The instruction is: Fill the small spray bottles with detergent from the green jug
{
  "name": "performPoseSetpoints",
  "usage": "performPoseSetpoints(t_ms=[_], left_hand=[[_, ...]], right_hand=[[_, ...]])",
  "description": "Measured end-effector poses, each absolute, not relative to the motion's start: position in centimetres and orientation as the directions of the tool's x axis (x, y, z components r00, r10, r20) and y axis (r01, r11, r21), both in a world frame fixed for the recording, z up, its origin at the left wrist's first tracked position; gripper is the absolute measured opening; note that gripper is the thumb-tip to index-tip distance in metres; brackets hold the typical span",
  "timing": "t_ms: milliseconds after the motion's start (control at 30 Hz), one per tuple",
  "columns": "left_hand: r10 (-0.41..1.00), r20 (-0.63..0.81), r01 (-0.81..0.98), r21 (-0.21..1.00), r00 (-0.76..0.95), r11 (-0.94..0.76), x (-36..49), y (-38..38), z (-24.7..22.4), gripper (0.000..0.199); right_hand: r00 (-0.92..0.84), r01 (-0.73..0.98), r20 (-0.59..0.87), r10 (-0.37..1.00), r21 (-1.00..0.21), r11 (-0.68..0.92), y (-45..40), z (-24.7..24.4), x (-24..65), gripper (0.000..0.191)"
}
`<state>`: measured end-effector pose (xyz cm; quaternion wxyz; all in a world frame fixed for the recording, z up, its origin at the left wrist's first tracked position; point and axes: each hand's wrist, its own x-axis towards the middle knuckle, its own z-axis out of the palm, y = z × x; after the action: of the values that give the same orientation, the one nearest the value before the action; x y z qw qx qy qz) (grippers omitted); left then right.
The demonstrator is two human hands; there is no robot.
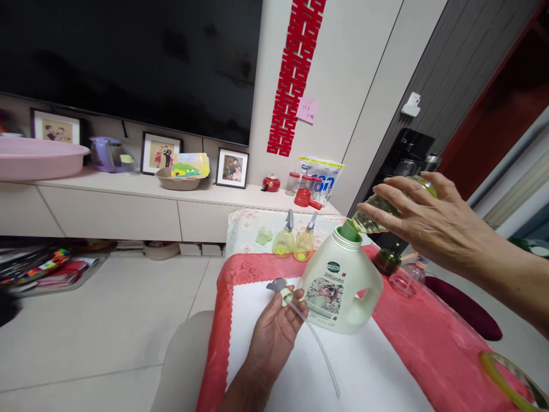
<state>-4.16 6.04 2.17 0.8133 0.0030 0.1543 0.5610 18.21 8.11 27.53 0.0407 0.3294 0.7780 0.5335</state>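
My left hand (274, 337) is palm up, its fingers closed around a spray head (285, 294) with a grey nozzle and pale green collar. A long clear tube hangs from it down over the white sheet. My right hand (433, 214) grips a clear bottle (372, 217), tipped so its mouth meets the green spout in the neck of a detergent jug (343, 280). The pale green jug stands upright without a cap, its handle to the right. Whether liquid is flowing, I cannot tell. Two yellowish spray bottles (283, 241) stand behind the jug.
A white sheet (253, 312) covers part of the red tablecloth (412, 343). Right of the jug stand a dark green bottle (387, 260) and a pink bottle (407, 280). A tape roll (512, 377) lies front right. A low cabinet (107, 209) runs behind, holding picture frames and jars.
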Motion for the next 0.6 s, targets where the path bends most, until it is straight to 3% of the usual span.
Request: performPoseSetpoints(t_ms=[167, 333, 433, 600], left_hand=[[0.919, -0.243, -0.913, 0.191, 0.311, 0.36, -4.1, 6.0, 2.1, 0.02], [0.925, -0.232, -0.916, 0.201, 0.3, 0.347, -4.1, 6.0, 2.0, 0.019], [0.937, -0.225, -0.926, 0.209, 0.267, 0.314, -4.1, 6.1, 1.9, 0.015], [0.961, -0.2, -0.946, 0.222, 0.193, 0.236, -4.1, 6.3, 1.7, 0.02]], right_hand=[[-0.77, 0.495, 0.311, 0.557, 0.842, 0.215, 7.9, 26.9, 18.5, 0.052], [-0.633, 0.682, 0.456, 0.626, 0.71, 0.173, 7.6, 24.8, 20.3, 0.051], [-0.527, 0.807, 0.479, 0.702, 0.542, 0.235, 6.4, 23.5, 21.8, 0.056], [-0.335, 0.938, 0.515, 0.789, 0.101, 0.332, 1.7, 19.5, 22.9, 0.069]])
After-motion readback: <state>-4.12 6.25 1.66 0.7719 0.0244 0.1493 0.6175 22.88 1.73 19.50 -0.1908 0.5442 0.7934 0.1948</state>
